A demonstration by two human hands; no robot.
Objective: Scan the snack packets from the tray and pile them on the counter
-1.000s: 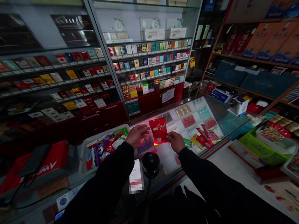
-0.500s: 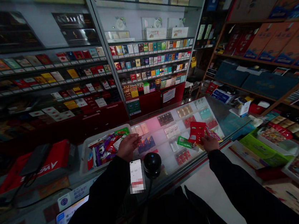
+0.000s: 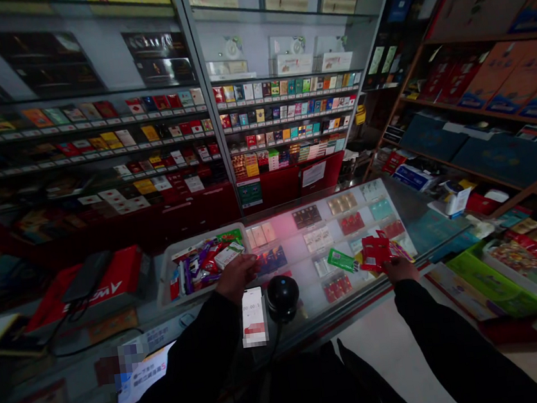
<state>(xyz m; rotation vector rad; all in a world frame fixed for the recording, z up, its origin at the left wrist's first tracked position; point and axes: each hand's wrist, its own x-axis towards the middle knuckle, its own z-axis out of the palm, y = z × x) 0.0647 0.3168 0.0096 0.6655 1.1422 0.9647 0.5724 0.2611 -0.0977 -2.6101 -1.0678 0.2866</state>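
My right hand pinches the edge of a red packet over the right part of the glass counter. A green packet lies to the left of it, and colourful packets show just behind my fingers. My left hand is beside the right edge of a white tray full of mixed snack packets. Its fingers are drawn together, and whatever they hold, if anything, is too small to name. A white phone and a round black device stand between my hands.
A red box with a black device on top sits at the left. A lit tablet lies near my left sleeve. Shelves of small packs rise behind the counter. At the right is a green box beside trays of goods.
The whole view has shifted, so the scene sits further right and slightly lower. The red packet hangs lower, near the counter, in my right hand. My left hand stays beside the tray.
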